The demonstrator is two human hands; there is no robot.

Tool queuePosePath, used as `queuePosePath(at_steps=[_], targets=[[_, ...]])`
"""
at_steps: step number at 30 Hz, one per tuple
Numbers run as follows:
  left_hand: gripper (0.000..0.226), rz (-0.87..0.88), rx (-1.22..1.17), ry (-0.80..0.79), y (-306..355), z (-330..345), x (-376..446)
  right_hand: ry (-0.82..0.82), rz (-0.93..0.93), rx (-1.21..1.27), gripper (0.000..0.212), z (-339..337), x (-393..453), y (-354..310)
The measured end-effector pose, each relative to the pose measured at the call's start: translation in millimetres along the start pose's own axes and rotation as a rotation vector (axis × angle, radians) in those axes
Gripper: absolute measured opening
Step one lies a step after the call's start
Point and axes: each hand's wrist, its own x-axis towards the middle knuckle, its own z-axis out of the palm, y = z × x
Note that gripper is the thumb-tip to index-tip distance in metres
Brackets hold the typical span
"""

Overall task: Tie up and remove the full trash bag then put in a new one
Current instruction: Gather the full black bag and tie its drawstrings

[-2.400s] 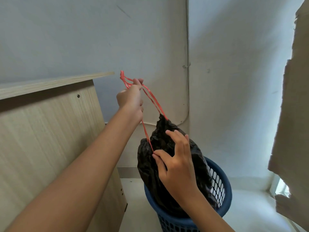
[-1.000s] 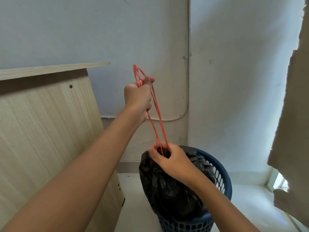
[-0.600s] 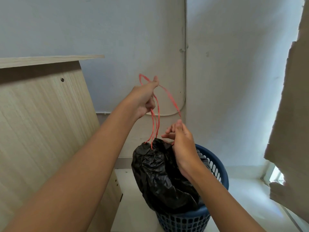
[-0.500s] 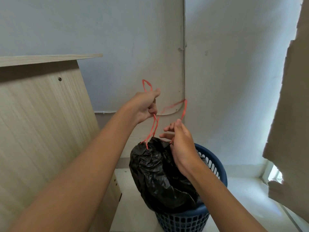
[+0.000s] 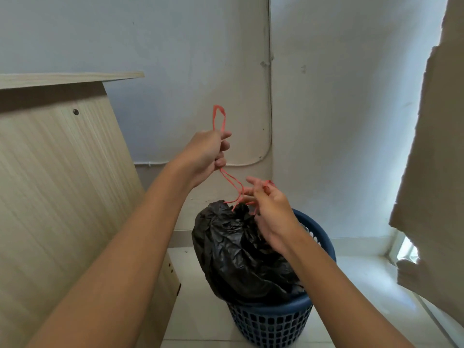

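The left hand (image 5: 209, 153) grips the red drawstring (image 5: 229, 179) in a closed fist, and one loop of the string stands up above its knuckles. Below and to the right of it, the right hand (image 5: 270, 209) has its fingers (image 5: 253, 183) spread and half curled, with the other loop hooked over them; I cannot tell if it really pinches the string. Half a second ago this loop was standing free above the right hand, and now it lies low across the fingers, and the left hand has come lower too, so the two loops cross just above the bag's neck. I judge that the knot is being formed now, but it is not yet pulled tight. Directly under the right hand is the black bag (image 5: 236, 254), gathered shut at the top and still sitting in the blue basket (image 5: 273, 322). To the left of the left arm stands a wooden cabinet (image 5: 57, 187). Lifting out the bag and putting in a new one remain to do.
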Motion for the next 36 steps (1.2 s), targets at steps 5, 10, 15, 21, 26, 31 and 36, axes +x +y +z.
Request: queuePosePath(at_steps=[5,10,15,21,26,31,36], targets=[[0.028,0.05,-0.187,0.118,-33,-6,-23,0.129,-0.071,0.149,0.033,-14,10,-10],[0.026,-0.019,-0.286,0.075,-53,-1,-39,0.105,-0.113,-0.076,0.026,-20,13,-22],[0.017,-0.204,-0.301,-0.042,-57,-4,-38,0.093,-0.01,-0.36,0.013,-27,12,-28],[0.023,-0.064,-0.041,-0.04,-67,-6,-43,-0.029,-0.075,-0.677,0.024,-42,20,-25],[0.018,-0.057,-0.127,-0.016,-72,-1,-44,-0.013,-0.128,-0.771,0.007,-57,25,-24],[0.01,-0.079,-0.18,-0.085,-73,8,-50,0.03,-0.138,-0.63,0.017,-57,23,-23],[0.013,-0.206,-0.276,-0.225,-67,24,-57,-0.038,-0.194,-0.729,0.014,-46,16,-26]])
